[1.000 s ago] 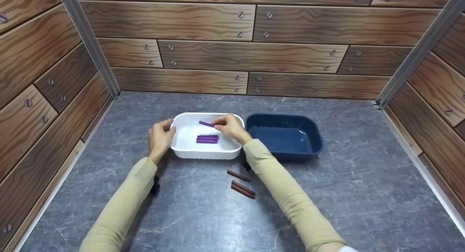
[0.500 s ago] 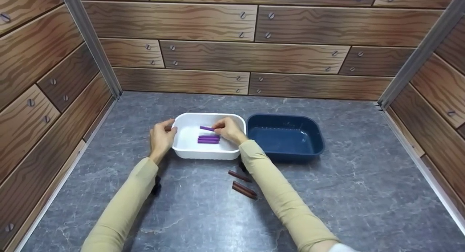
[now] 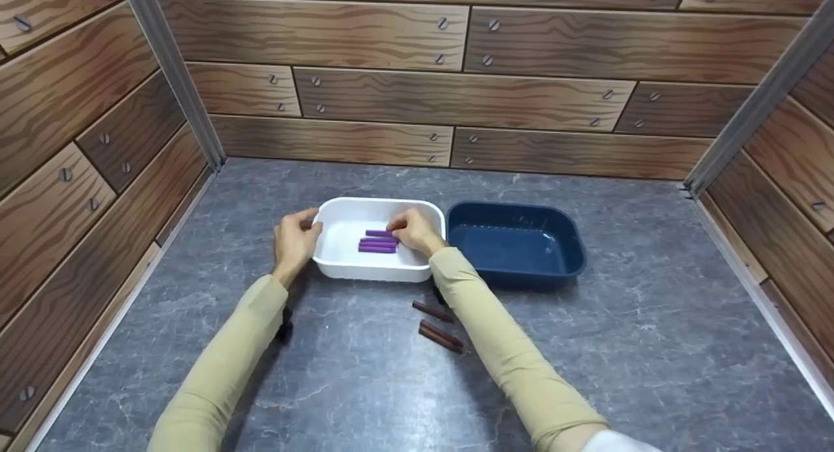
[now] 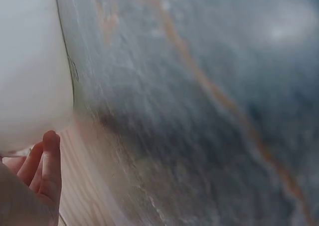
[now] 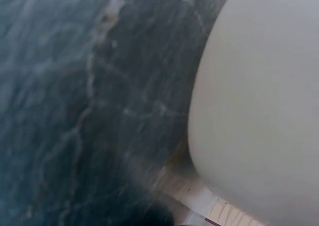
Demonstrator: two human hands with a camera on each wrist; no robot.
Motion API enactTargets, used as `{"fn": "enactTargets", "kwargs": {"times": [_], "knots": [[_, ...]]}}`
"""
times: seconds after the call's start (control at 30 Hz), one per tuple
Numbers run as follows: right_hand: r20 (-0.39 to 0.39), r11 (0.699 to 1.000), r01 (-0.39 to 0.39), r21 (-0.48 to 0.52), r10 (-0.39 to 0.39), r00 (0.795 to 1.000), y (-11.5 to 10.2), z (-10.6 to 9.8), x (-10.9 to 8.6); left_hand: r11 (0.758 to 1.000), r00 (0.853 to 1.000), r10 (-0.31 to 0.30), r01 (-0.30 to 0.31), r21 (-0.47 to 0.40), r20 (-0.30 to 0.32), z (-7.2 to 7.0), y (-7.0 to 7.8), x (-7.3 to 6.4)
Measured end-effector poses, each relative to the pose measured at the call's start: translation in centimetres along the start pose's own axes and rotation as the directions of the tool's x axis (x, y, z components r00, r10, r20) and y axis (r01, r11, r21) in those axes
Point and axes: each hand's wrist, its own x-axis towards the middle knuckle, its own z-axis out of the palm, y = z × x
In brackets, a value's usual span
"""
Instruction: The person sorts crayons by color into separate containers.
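"Pinching one purple stick (image 3: pixel 376 233), the right hand (image 3: pixel 415 232) is inside the white tray (image 3: pixel 371 272), yes?"

"Yes, it holds the stick's right end. Other purple sticks (image 3: pixel 377 249) lie next to it, nearly parallel."

"And the left hand (image 3: pixel 293 242)?"

"Its fingers are almost straight and touch the tray's left side from outside. Its thumb is poorly seen, so perhaps it passes over the rim."

"Where does this tray stand?"

"Toward the far edge of the desk (image 3: pixel 352 387), just beside the blue tray (image 3: pixel 531 281). Brown sticks (image 3: pixel 438 338) lie closer to the near edge."
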Motion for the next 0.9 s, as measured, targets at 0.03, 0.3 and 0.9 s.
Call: {"fn": "enactTargets", "kwargs": {"times": [0.03,0.3,0.9], "knots": [[0.001,1.0,-0.003,0.003,0.003,1.0,0.02,-0.05,0.06,1.0,1.0,0.002,-0.002,0.0,0.003,0.03,0.05,0.07],[0.035,1.0,0.016,-0.016,-0.016,0.999,0.03,-0.25,-0.1,1.0,1.0,0.015,-0.015,0.003,-0.005,0.19,0.04,0.29],[0.07,0.997,0.063,-0.037,-0.061,0.996,-0.23,-0.71,-0.47,0.999,1.0,0.02,-0.021,-0.029,-0.015,0.51,0.16,0.15]]}}
